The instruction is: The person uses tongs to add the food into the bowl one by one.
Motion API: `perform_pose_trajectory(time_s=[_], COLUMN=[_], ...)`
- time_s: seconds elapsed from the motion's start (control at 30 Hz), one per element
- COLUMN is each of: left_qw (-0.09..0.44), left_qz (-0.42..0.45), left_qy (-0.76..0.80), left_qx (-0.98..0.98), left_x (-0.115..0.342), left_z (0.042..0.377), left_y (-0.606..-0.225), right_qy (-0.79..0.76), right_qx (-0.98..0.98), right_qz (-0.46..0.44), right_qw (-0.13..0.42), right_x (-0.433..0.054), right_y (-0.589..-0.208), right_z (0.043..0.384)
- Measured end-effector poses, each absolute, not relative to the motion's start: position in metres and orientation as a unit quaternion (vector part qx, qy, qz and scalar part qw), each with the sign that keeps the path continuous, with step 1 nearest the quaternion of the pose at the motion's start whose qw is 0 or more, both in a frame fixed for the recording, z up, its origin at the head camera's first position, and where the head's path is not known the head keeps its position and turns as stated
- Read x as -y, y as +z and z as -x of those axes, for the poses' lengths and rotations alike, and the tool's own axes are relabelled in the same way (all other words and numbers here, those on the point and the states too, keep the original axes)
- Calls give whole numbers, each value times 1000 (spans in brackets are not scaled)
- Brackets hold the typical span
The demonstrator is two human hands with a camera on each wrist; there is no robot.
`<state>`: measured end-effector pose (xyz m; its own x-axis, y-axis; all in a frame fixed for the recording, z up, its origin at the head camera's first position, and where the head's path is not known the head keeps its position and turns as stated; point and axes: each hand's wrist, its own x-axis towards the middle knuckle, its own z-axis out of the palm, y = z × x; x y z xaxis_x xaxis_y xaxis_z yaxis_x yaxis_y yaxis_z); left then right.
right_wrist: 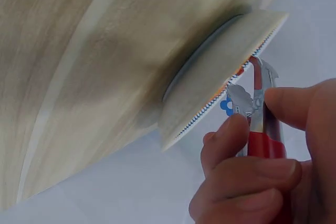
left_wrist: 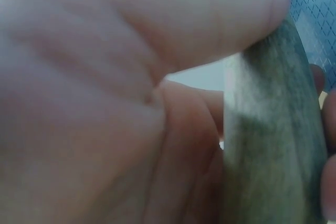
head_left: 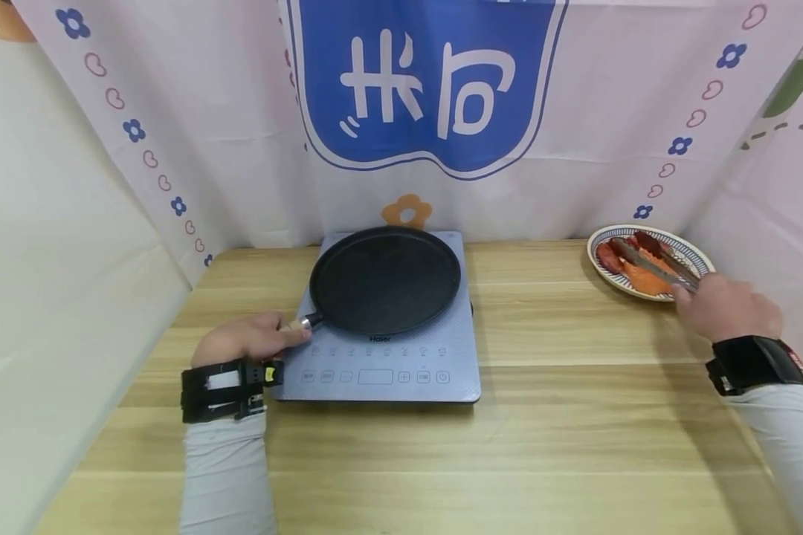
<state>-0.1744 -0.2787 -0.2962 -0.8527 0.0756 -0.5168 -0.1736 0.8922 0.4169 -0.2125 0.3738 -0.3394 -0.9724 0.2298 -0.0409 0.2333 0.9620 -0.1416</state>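
A flat black frying pan (head_left: 384,281) sits on a grey induction cooker (head_left: 375,386). My left hand (head_left: 244,338) grips the pan's wooden handle (left_wrist: 273,135), the thumb lying over it in the left wrist view. At the far right, my right hand (head_left: 729,306) holds metal tongs (head_left: 649,264) with red grips, fingers and thumb curled round them in the right wrist view. The tongs' tips reach over a patterned plate (head_left: 598,271) bearing dark red meat slices (head_left: 609,258) and orange pieces (head_left: 645,281). Whether the tips pinch any food, I cannot tell.
The wooden table (head_left: 562,416) stretches between the cooker and the plate. A white printed cloth (head_left: 241,171) hangs behind the table, close to the cooker and plate. More pale cloth (head_left: 60,260) borders the left side.
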Motion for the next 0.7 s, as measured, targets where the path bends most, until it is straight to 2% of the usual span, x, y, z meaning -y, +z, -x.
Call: perform_pose_trajectory(time_s=[0.7], left_qw=[267], left_qz=[23], left_qy=[219], left_qx=[-938], left_x=[280], left_z=[175], left_y=[-296], right_qy=[-78], right_qx=[-992], right_qz=[-89], right_qw=[42], right_x=[-373], right_y=[-332], right_z=[234])
